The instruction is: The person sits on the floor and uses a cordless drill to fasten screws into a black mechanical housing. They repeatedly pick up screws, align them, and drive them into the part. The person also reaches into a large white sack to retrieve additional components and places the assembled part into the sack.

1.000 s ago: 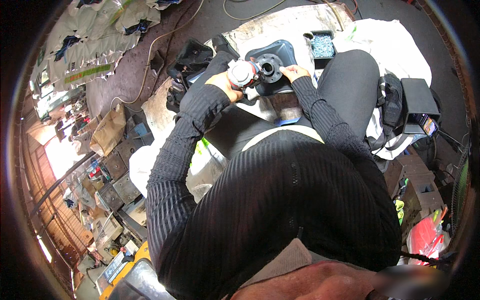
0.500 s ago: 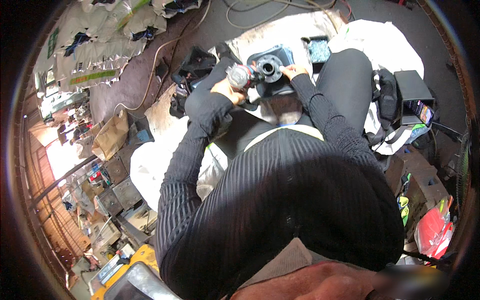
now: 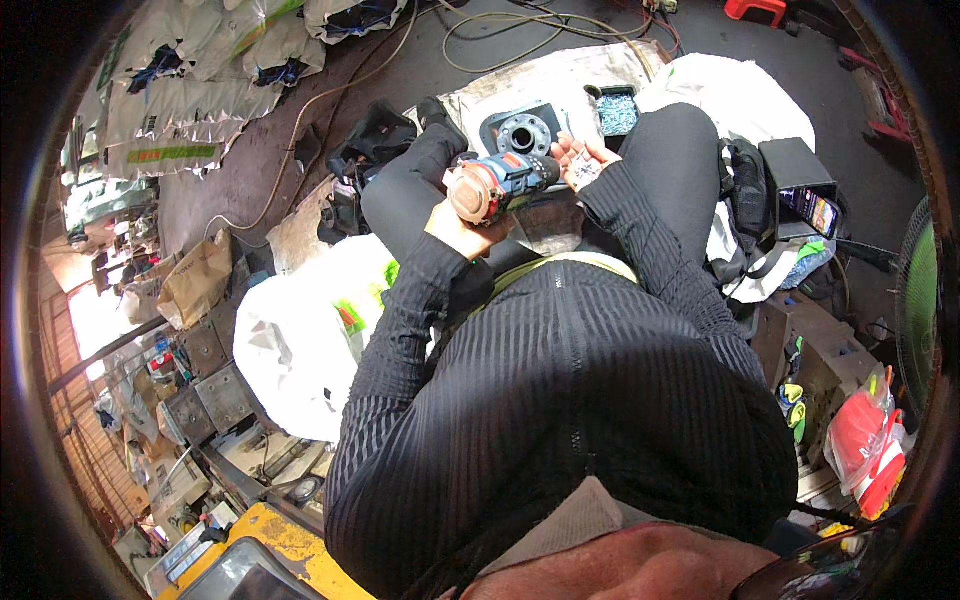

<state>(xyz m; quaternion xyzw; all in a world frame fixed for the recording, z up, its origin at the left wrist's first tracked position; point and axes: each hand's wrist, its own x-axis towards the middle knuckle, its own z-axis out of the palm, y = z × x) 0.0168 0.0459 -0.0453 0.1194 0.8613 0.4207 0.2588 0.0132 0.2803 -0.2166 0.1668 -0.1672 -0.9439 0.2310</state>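
My left hand [image 3: 466, 232] is closed round the grip of a blue and black cordless drill [image 3: 518, 175] with a reddish rear end. Its black chuck points right, toward my right hand [image 3: 597, 160]. That hand is turned palm up and cupped, with small silvery pieces [image 3: 583, 170] lying in it; they look like screws, but are too small to be sure. Just beyond the drill, a dark round flange [image 3: 541, 136] with a central hole and several holes around its rim sits on a dark grey tray-like piece [image 3: 492, 134]. Neither hand touches the flange.
Beside my right knee stands a black box [image 3: 617, 133] of small bluish pieces. A white sheet [image 3: 560, 72] lies under the work. Cables [image 3: 480, 68] trail over the floor beyond. To the right are a black holder [image 3: 795, 165] with a phone and a fan [image 3: 915, 310].
My right hand has left the flange's edge and turned palm up, nearer me. The drill has swung from beside the flange to point at that hand. The view has shifted slightly.
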